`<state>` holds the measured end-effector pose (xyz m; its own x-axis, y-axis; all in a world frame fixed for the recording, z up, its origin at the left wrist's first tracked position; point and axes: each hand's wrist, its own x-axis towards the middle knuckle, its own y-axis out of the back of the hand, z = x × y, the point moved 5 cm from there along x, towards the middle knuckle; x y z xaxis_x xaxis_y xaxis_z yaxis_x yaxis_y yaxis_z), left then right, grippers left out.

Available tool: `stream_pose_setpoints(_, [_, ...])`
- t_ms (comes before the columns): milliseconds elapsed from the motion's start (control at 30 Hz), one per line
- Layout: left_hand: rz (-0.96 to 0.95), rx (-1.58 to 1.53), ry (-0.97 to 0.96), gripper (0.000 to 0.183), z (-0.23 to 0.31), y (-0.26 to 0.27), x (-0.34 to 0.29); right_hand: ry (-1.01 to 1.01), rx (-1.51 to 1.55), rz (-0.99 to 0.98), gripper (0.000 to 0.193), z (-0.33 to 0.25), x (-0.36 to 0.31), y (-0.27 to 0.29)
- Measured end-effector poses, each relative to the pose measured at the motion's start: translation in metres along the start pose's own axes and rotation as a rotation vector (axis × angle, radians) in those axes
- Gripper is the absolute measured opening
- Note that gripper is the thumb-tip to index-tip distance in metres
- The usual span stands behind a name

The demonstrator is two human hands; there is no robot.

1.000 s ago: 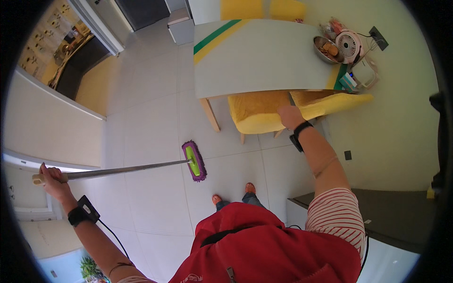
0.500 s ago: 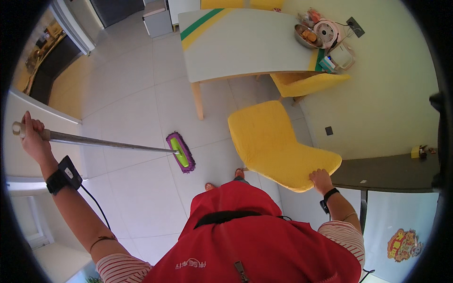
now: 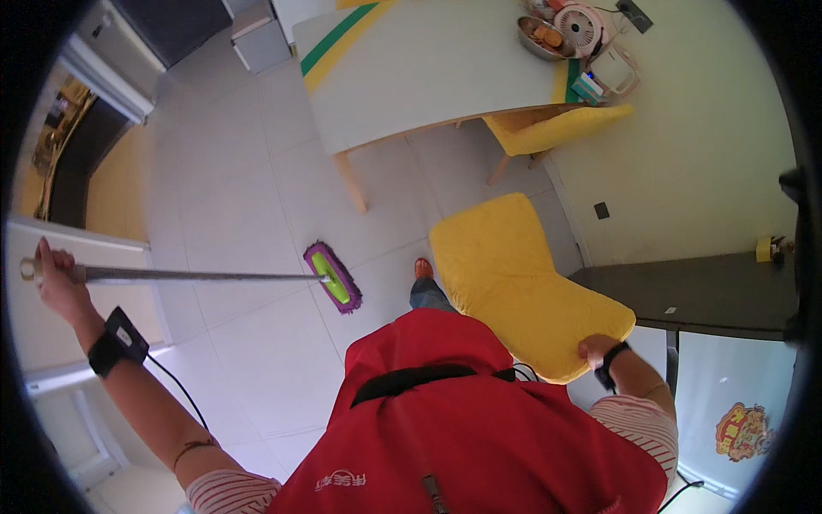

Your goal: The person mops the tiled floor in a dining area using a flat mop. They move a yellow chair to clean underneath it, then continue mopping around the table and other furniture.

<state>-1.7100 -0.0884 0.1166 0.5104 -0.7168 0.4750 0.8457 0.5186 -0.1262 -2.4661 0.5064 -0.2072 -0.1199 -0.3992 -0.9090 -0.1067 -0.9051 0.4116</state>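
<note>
My left hand (image 3: pixel 64 287) holds the mop (image 3: pixel 214 276) by its end; my right hand (image 3: pixel 594 349), fingertips hidden from me, grips the yellow chair (image 3: pixel 518 278) by its backrest, legs unseen, seat pointing toward the desk's (image 3: pixel 428 77) near edge.

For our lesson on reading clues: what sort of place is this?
Probably a home's dining area: a pale table carries a metal bowl of food and a pink fan, and a yellow chair is partly tucked under its edge.
</note>
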Motion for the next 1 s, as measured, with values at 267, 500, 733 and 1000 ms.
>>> stream_pose_setpoints(267, [-0.022,0.137,0.069,0.020,-0.025,-0.074,0.008,-0.420,0.597,0.884,0.034,0.204,0.150,0.235])
stream_pose_setpoints(500, [-0.031,0.309,0.003,0.021,-0.018,-0.169,-0.021,-0.583,1.441,1.472,0.054,0.345,0.218,0.409])
stream_pose_setpoints(733, [0.065,0.336,0.018,0.024,-0.025,-0.216,-0.029,-0.511,1.691,1.545,0.037,0.404,0.270,0.442])
stream_pose_setpoints(1000, [-0.002,0.396,0.057,0.023,-0.046,-0.257,-0.007,-0.971,1.516,1.400,0.038,0.447,0.216,0.370])
